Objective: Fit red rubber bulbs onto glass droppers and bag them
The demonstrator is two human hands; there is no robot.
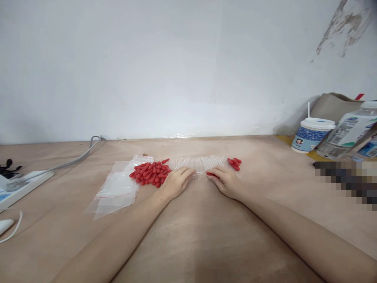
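In the middle of the table my left hand [178, 181] is closed, with a thin clear tube [199, 173] reaching from its fingertips towards the right. My right hand [225, 181] pinches a red rubber dropper bulb [210, 174], its near end facing the tube. A small gap seems to lie between tube and bulb. Behind both hands a row of clear dropper tubes [216, 160] lies side by side. A heap of red rubber bulbs [151, 173] sits left of my left hand, and several more red bulbs [235, 163] lie beyond my right hand.
Clear plastic bags [118, 190] lie under and beside the heap. At the left are a white power strip [32, 186] and grey cable [78, 159]. A lidded paper cup [311, 135] and plastic bottle [344, 133] stand at right. The wall [188, 78] closes the back.
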